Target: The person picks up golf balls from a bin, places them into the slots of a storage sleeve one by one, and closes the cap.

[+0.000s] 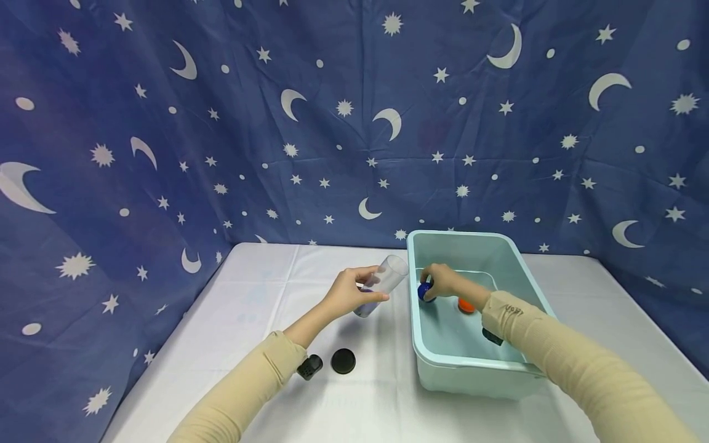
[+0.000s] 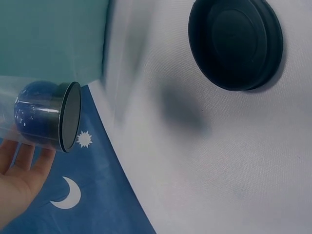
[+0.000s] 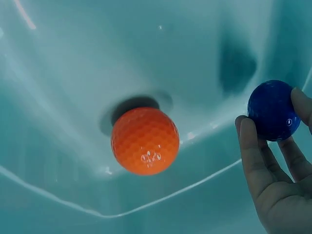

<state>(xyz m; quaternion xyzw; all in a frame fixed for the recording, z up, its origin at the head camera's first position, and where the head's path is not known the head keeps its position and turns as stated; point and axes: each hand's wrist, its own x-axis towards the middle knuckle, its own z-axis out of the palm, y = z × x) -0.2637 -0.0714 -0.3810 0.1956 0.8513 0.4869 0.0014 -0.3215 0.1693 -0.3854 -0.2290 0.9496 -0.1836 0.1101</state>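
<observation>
My left hand (image 1: 354, 291) grips a clear plastic tube (image 1: 391, 275), tilted above the white table just left of the bin. Inside the tube's lower end lies a blue ball (image 2: 35, 108), against a dark cap (image 2: 71, 117) that closes that end. The tube's upper end looks uncovered and leans toward the bin. Down in the pale green bin (image 1: 476, 362), my right hand (image 1: 442, 280) pinches another blue ball (image 3: 274, 110) between thumb and fingers, near the left wall. An orange golf ball (image 3: 145, 141) with a dimpled surface rests on the bin's floor beside that hand.
A round black lid (image 1: 343, 361) lies on the white table (image 1: 327, 409) below the left hand. Behind the table hangs a blue curtain (image 1: 332, 74) with moons and stars. The bin's raised walls surround the right hand.
</observation>
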